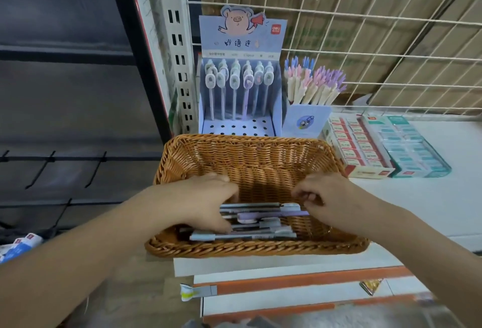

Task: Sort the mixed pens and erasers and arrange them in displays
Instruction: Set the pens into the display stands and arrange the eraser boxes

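l hand [206, 197], r hand [328, 194] grip pens [263, 214] in basket [250, 249], deli display [240, 43]

**White Shop Shelf Carries Basket and Stationery Displays**

A white shelf [430, 197] bears a wicker basket [260, 160] at its front edge. Behind the basket stand a blue pen display [240, 40] and a small blue pen holder [305, 121]. To the right, a red eraser box [370, 171] and a teal eraser box [417, 150] lie side by side.

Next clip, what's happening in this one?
A person has both hands in a wicker basket, gathering the loose pens lying in it. The left hand grips their one end; the right hand curls its fingers at the other, grip unclear. Behind, the pen display has its back row filled and front holes empty. Eraser boxes sit to the right.
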